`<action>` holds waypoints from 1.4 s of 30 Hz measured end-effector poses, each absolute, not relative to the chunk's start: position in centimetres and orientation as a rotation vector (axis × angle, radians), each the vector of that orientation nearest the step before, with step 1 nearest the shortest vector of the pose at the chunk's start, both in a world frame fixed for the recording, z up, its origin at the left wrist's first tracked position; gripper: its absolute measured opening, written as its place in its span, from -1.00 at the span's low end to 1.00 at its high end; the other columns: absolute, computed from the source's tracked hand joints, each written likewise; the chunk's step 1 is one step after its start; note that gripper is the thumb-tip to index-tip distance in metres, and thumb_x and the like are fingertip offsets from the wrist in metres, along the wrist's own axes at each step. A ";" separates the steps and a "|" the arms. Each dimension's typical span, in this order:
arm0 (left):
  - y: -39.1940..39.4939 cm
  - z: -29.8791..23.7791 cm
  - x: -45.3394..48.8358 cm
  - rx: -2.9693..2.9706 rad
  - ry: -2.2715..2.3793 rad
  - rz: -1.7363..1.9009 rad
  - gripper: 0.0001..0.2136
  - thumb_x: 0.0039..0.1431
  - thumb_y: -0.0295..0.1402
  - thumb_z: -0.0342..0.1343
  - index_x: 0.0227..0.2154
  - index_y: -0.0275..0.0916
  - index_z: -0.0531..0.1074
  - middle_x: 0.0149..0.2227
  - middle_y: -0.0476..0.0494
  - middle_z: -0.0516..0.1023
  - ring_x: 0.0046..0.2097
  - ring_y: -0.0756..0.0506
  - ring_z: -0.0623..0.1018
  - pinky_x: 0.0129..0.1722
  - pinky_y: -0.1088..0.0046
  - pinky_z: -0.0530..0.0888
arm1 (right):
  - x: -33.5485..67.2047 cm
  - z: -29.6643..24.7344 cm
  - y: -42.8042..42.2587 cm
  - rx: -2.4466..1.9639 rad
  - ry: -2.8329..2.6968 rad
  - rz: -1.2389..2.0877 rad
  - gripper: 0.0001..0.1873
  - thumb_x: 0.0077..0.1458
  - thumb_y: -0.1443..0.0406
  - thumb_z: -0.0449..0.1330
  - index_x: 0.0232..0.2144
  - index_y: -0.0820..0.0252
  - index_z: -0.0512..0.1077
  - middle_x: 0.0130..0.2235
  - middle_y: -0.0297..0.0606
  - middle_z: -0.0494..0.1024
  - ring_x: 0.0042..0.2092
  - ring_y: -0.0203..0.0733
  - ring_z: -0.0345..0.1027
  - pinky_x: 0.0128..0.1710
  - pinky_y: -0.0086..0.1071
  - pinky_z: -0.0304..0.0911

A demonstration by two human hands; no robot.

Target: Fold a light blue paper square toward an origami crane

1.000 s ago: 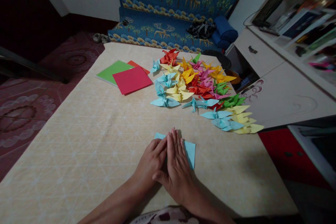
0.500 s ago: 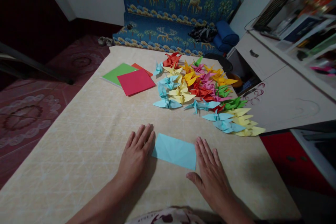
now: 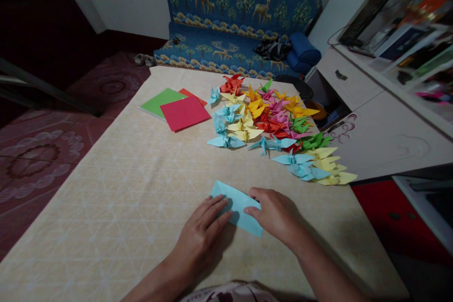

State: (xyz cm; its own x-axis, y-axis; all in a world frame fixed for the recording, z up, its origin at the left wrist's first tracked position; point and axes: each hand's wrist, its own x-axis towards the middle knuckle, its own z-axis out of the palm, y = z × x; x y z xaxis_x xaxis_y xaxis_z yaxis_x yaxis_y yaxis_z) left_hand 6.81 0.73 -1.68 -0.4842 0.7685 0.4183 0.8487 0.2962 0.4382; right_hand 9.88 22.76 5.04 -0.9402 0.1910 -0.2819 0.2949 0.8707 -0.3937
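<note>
Light-blue rectangular folded paper [image 3: 238,204] lies flat, or nearly so, on the bench [image 3: 116,207], which wears a cream cloth with a pale star pattern. Using the paper as reference for everything below.

Long axis: runs across the person's front on a slant, left end farther from the body, right end nearer. Faint crease lines show on its face.

Left hand [image 3: 201,229]: at the paper's near-left side. Grip is wide and flat, fingers laid over the left half, fingertips pointing along it to the right. Looks like a hold-down, my read.

Right hand [image 3: 271,210]: at the paper's right end, coming in from the right. Grip is narrow: thumb on the top face, index curled at the far long edge by the far-right corner. Can't tell if paper is actually pinched between them.

Key relation: both hands touch the paper, but the right one is nearer the far long edge; from its grip the paper extends left, towards the left hand.

Past the paper's far edge, well apart: red-pink square paper sheet [image 3: 185,113] partly over a green square paper sheet [image 3: 163,101] and an orange-red paper sheet [image 3: 194,96], off to the left. Beyond and right: multicoloured folded-paper cranes [image 3: 271,126], clustered, nearest ones light blue and yellow.
</note>
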 end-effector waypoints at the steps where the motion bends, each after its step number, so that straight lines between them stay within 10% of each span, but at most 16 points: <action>1: 0.7 -1.6 6.8 -1.487 -2.422 -0.966 -0.58 0.19 -0.57 0.05 0.12 -0.27 0.34 0.17 -0.35 0.39 0.24 -0.25 0.32 0.17 0.02 0.39 | 10.0 4.8 22.8 0.391 2.770 -0.764 -0.93 -0.02 0.29 0.29 -0.44 0.15 0.47 -0.42 -0.32 0.56 -0.37 -0.22 0.41 -0.39 -0.42 0.12; 7: 1.5 -0.8 5.9 -1.250 -2.377 -1.089 -0.59 0.16 -0.53 0.15 0.08 -0.18 0.38 0.15 -0.35 0.37 0.11 -0.23 0.42 -0.02 0.14 0.51 | 10.9 2.8 21.1 0.796 2.122 -1.790 -0.65 -0.02 0.03 0.19 -0.40 0.21 0.38 -0.58 -0.43 0.36 -0.60 -0.35 0.18 -0.66 -0.51 0.05; 14: 1.6 -0.8 5.2 -1.212 -2.361 -1.379 -0.74 0.18 -0.60 0.07 -0.14 -0.21 0.51 -0.20 -0.22 0.58 -0.16 -0.11 0.55 -0.23 0.34 0.56 | 12.9 1.8 19.3 0.950 2.105 -2.036 -0.55 0.10 -0.08 0.10 -0.38 0.20 0.40 -0.52 -0.34 0.41 -0.52 -0.27 0.32 -0.61 -0.47 0.26; 22: 0.9 -0.8 5.1 -1.225 -2.372 -1.493 -0.71 0.18 -0.63 0.00 -0.18 -0.22 0.53 -0.25 -0.19 0.63 -0.18 -0.09 0.59 -0.18 0.34 0.56 | 13.0 2.4 21.4 -0.195 3.108 -1.163 -0.60 0.10 0.39 0.16 0.00 0.00 0.45 0.05 -0.20 0.47 0.11 -0.08 0.29 0.09 -0.16 0.26; 30: 0.8 0.6 5.0 -1.048 -2.623 -1.214 -0.89 0.20 -0.38 0.14 -0.40 -0.23 0.53 -0.41 -0.13 0.56 -0.28 -0.12 0.48 -0.22 0.25 0.43 | 11.2 2.6 19.9 0.198 3.044 -0.938 -0.85 0.18 0.26 0.16 -0.39 0.10 0.51 -0.34 -0.29 0.58 -0.30 -0.24 0.44 -0.35 -0.47 0.23; 42: 1.8 1.1 4.9 -0.834 -2.857 -0.890 -0.80 0.25 -0.32 0.05 -0.43 -0.20 0.52 -0.34 -0.16 0.50 -0.21 -0.19 0.38 -0.21 0.19 0.31 | 8.7 3.1 19.2 0.443 3.034 -0.468 -0.83 0.16 0.21 0.22 -0.46 0.11 0.46 -0.50 -0.35 0.57 -0.48 -0.28 0.40 -0.52 -0.42 -0.13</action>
